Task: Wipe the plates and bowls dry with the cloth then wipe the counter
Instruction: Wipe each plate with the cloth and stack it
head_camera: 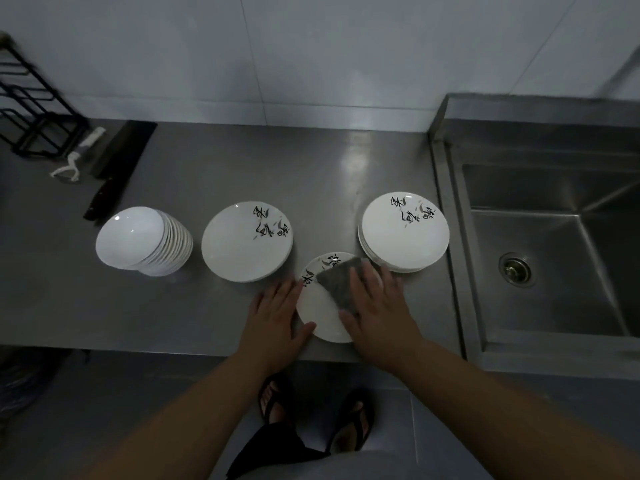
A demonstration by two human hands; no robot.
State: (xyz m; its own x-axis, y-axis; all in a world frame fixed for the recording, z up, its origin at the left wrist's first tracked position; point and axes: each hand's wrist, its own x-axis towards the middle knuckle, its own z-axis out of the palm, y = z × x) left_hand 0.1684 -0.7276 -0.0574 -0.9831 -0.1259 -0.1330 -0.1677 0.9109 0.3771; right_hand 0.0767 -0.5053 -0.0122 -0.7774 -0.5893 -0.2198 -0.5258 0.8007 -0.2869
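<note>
A white plate (317,311) with black brush markings lies near the front edge of the steel counter (194,317). My right hand (379,308) presses a grey cloth (341,280) flat onto it with straight fingers. My left hand (277,315) rests at the plate's left rim, fingers extended, thumb against the near edge. A single marked plate (239,247) lies to the left. To the right sits a stack of marked plates (403,233). At the far left a stack of plain white bowls (138,239) leans.
A steel sink (554,258) with a drain lies to the right of the counter. A dark cleaver (119,161), a white peeler (74,161) and a black wire rack (31,109) sit at the back left. White tiled wall behind.
</note>
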